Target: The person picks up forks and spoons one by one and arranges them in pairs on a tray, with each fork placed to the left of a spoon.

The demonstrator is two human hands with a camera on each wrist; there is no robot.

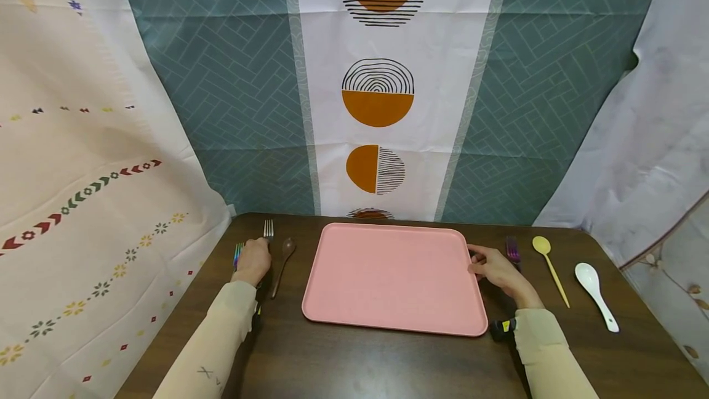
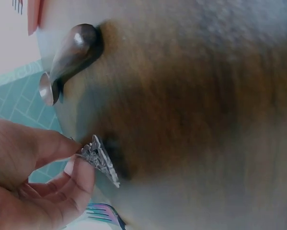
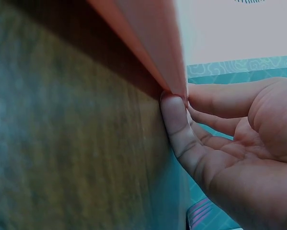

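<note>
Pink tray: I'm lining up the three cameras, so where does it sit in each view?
Head: the pink tray lies below centre, with the right hand at its right edge.
Left wrist: only a strip of the pink tray, top left.
Right wrist: the pink tray's edge, top middle, pinched by that hand.
Shared landmark: the teal cloth behind.

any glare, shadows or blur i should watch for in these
Head view: pale glare on the table below the pink tray; left wrist: dim, table texture smeared, dark shadow beside the ornate silver handle; right wrist: dim, table texture soft, dark shadow along the pink tray.
</note>
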